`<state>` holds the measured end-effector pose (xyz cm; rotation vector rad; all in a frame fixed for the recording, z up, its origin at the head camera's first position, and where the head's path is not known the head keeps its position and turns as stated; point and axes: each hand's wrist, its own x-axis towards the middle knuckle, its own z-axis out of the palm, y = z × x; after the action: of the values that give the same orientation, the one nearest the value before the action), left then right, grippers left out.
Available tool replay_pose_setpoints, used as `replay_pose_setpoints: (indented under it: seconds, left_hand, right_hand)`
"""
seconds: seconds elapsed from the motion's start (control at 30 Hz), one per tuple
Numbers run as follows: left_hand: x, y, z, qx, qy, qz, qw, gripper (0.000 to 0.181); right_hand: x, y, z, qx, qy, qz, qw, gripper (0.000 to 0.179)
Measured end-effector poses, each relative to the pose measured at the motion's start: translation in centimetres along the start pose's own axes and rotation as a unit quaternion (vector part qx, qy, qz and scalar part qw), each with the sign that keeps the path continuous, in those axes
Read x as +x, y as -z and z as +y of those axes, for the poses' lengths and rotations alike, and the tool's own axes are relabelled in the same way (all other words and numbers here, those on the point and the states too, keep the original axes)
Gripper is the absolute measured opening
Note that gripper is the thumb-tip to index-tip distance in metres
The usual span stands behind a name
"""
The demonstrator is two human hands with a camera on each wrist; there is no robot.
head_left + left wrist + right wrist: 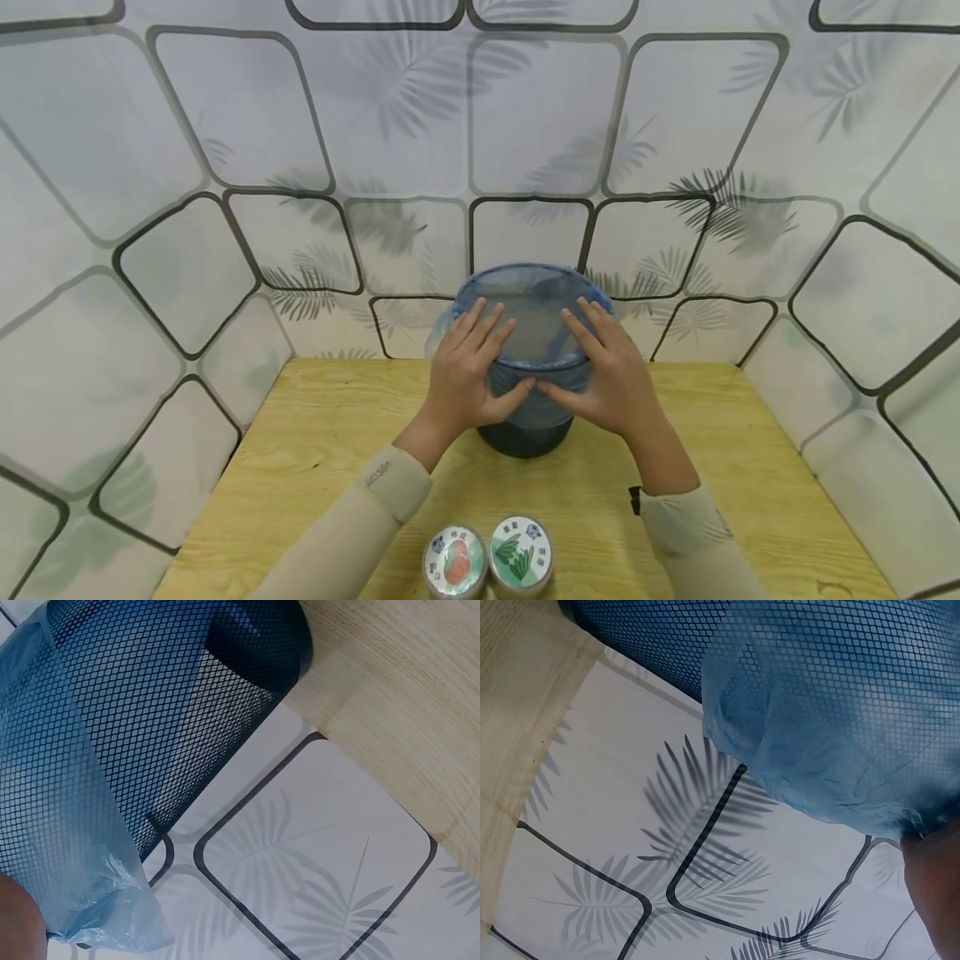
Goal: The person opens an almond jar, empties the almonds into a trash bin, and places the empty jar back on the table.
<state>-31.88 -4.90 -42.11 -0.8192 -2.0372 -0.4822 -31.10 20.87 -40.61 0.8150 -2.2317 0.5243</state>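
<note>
A dark mesh wastebasket (525, 442) stands on the table, lined with a thin blue plastic bag (551, 292) folded over its rim. My left hand (472, 371) lies over the left front of the rim, fingers straight and spread across the bag. On the right front, my right hand (609, 375) lies the same way, and the two thumbs point at each other with tips close together. The left wrist view shows the bag's folded edge (112, 907) hanging loosely outside the mesh (135, 712). In the right wrist view, the crumpled bag (810, 772) covers the mesh side (652, 637).
Two round containers with printed tops stand side by side at the table's near edge, one with a red picture (455, 561), one with green leaves (521, 552). The wooden table (337, 467) meets patterned cloth walls (405, 150) at the back and sides.
</note>
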Motion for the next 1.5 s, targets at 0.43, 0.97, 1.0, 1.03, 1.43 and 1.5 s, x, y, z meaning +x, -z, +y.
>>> replay_pose_setpoints:
  seconds: [0.43, 0.97, 1.0, 1.03, 1.43, 1.5]
  left_hand:
    - [-1.6, 0.9, 0.3, -0.063, 0.016, -0.011, 0.9978, 0.084]
    - [-4.7, 2.6, 1.2, -0.058, 0.045, -0.005, 0.9973, 0.088]
    - [-4.9, 2.7, 1.3, -0.058, 0.045, -0.002, 0.9973, 0.087]
    - [-5.1, 2.8, 1.3, -0.059, 0.045, -0.001, 0.9972, 0.087]
    - [-7.7, 4.0, 2.4, -0.064, 0.062, -0.089, 0.992, 0.087]
    - [-8.0, 4.3, 2.6, -0.077, 0.064, -0.115, 0.9882, 0.087]
  right_hand:
    - [-2.0, 1.5, 0.3, 0.018, -0.009, 0.008, 0.9998, 0.106]
    - [-5.8, 3.2, -0.3, 0.043, -0.045, 0.008, 0.998, 0.114]
    - [-6.1, 3.3, -0.4, 0.047, -0.048, 0.009, 0.9977, 0.115]
    - [-6.4, 3.3, -0.5, 0.049, -0.049, 0.01, 0.9976, 0.114]
    - [-10.1, 3.5, -0.8, 0.06, -0.075, -0.042, 0.9945, 0.109]
    - [-10.6, 3.5, -0.8, 0.072, -0.09, -0.067, 0.9911, 0.109]
